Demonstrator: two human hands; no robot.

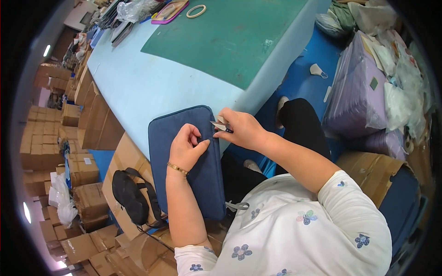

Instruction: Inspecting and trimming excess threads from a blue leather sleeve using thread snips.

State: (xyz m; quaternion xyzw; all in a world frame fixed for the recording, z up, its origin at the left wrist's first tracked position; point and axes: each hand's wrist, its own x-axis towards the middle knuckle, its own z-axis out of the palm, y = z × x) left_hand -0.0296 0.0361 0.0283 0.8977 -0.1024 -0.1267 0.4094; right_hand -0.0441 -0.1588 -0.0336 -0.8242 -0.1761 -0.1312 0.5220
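A flat navy blue fabric sleeve (184, 117), rounded at the corners, leans across the corner of the light-blue table and my lap. In my right hand (244, 130) is a small pair of thread snips (221, 125), its pointed metal blades directed left at the sleeve's upper right edge. My left hand (185, 149) rests on the sleeve's face, fingers curled in and thumb toward that same edge. Whatever those fingers may pinch is too small to make out. A grey strap loop (237, 206) sticks out at the sleeve's lower right.
A green cutting mat (225, 39) covers much of the table (124, 78). At its far end lie a ring (196, 11) and clear plastic bags. A black pouch (131, 198) sits on cardboard at left, before stacked cartons (87, 202). Plastic-wrapped purple goods (354, 92) stand at right.
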